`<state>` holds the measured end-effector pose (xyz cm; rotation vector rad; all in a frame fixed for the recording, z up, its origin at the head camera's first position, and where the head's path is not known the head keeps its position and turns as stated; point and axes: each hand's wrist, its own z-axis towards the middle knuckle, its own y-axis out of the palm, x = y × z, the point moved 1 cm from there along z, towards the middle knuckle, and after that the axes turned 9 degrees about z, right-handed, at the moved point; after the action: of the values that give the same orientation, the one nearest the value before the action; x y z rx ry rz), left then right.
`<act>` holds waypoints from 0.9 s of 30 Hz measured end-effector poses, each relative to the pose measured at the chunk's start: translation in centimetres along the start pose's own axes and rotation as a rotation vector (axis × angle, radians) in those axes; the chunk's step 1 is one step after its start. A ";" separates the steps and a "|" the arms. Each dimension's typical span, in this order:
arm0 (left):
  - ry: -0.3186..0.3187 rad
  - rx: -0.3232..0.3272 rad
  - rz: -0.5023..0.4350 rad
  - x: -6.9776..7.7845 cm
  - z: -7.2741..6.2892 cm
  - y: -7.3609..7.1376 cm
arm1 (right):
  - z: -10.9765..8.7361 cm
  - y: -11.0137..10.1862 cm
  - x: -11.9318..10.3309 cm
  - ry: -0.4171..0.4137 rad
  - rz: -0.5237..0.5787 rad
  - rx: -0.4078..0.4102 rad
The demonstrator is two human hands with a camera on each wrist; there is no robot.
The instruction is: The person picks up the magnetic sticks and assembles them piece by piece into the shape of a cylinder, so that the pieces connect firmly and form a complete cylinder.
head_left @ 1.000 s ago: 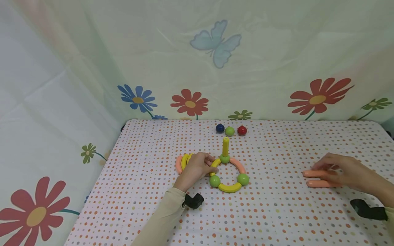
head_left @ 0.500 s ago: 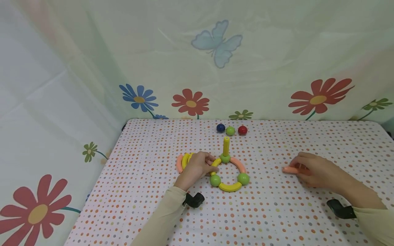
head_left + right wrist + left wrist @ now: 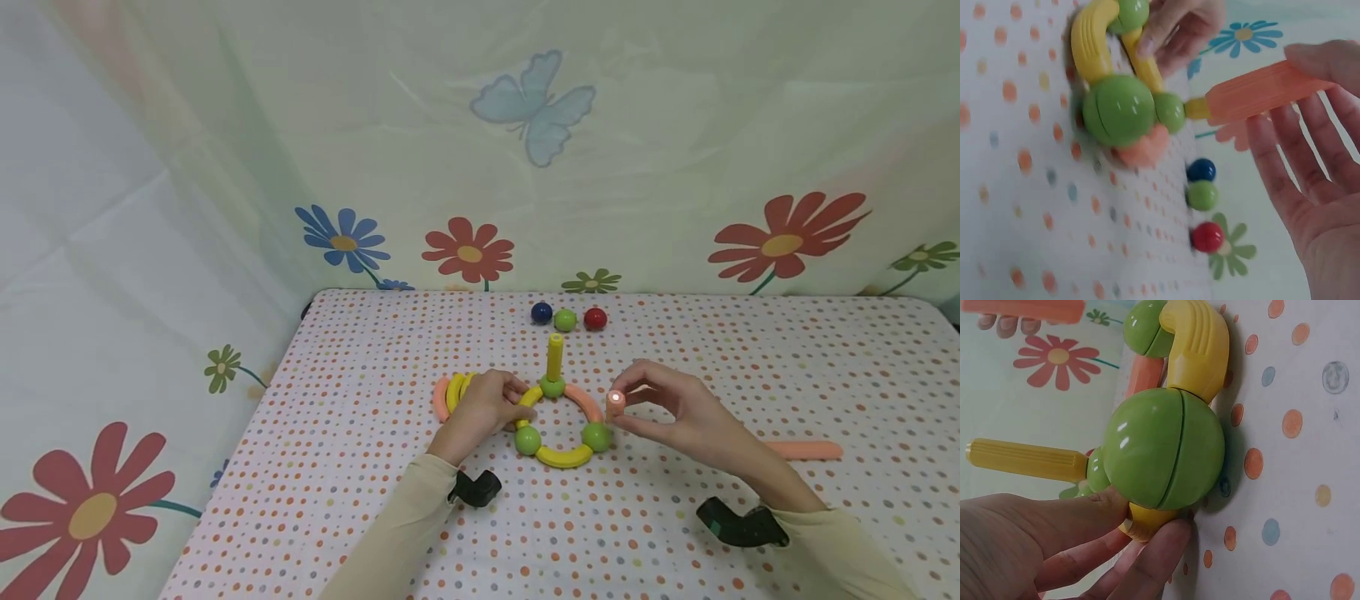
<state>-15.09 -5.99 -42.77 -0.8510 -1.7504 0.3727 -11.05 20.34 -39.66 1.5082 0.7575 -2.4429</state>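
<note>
A ring of curved rods and green balls lies on the table. My left hand (image 3: pixel 483 412) pinches its left yellow curved rod (image 3: pixel 1150 524), beside the front-left green ball (image 3: pixel 1163 449). On the back green ball (image 3: pixel 552 387) a straight yellow rod (image 3: pixel 554 358) stands upright. My right hand (image 3: pixel 678 412) holds a straight salmon rod (image 3: pixel 1269 92) between thumb and fingers, upright and raised above the table. In the head view that rod is just above the front-right green ball (image 3: pixel 597 437), near the ring's salmon curved rod (image 3: pixel 585 402).
Another straight salmon rod (image 3: pixel 806 450) lies at right, partly behind my right forearm. Loose salmon (image 3: pixel 440 398) and yellow curved rods (image 3: pixel 454 390) lie left of my left hand. Blue (image 3: pixel 542 313), green (image 3: pixel 566 320) and red balls (image 3: pixel 596 318) sit near the back edge.
My right hand has moved left toward the ring with one salmon rod, now turned upright; the other rod stays at right. My left hand keeps its grip.
</note>
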 end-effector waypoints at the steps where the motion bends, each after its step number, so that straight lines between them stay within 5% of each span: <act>1: 0.001 -0.002 0.003 0.0 0.0 0.1 | 0.0 0.3 0.1 0.005 0.043 0.013; 5: 0.005 0.000 0.007 0.0 -0.1 0.1 | -0.2 1.2 0.7 0.028 0.128 0.047; 27: 0.009 -0.015 -0.004 -0.1 -0.1 -0.1 | -1.1 2.4 1.8 0.024 0.027 0.075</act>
<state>-15.04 -6.11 -42.73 -0.8582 -1.7483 0.3524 -10.11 19.03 -42.42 1.5662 0.6517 -2.4637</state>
